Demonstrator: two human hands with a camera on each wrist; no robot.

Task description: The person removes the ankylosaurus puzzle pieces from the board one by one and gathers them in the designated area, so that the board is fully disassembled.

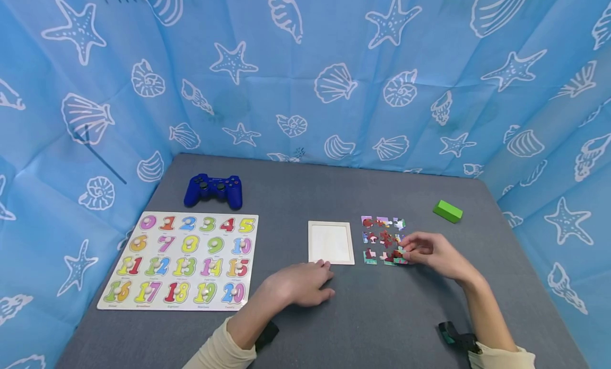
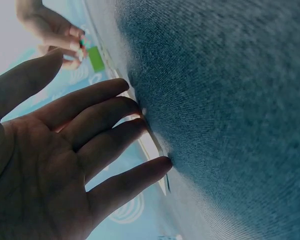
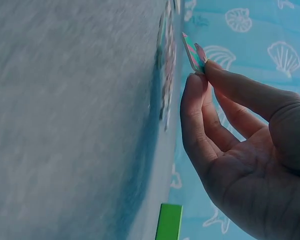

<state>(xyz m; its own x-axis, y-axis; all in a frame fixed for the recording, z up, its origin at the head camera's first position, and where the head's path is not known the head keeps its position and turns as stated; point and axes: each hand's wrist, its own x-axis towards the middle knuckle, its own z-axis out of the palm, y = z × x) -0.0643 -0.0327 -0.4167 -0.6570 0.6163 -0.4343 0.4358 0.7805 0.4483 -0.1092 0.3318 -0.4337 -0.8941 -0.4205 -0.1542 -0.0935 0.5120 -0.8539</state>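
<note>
My right hand (image 1: 431, 252) pinches a small jigsaw piece (image 3: 192, 52) between thumb and index finger, lifted off the table and tilted in the right wrist view. Beside and below it lie several more jigsaw pieces (image 1: 385, 237), spaced in rows, with reddish-brown, purple and green print. To their left is a square wooden puzzle tray (image 1: 331, 243) with nothing in it. At the tray's near edge lies my left hand (image 1: 303, 285), palm down with fingers extended. Its fingertips reach the table and the tray's lower edge; whether they press on the tray I cannot tell.
A wooden number board (image 1: 179, 260) with knobbed numerals covers the table's left side. Behind it sits a blue game controller (image 1: 215, 190). A green block (image 1: 447, 211) lies at the back right. Blue seashell-patterned curtains (image 1: 296, 93) enclose the grey table (image 1: 382, 326).
</note>
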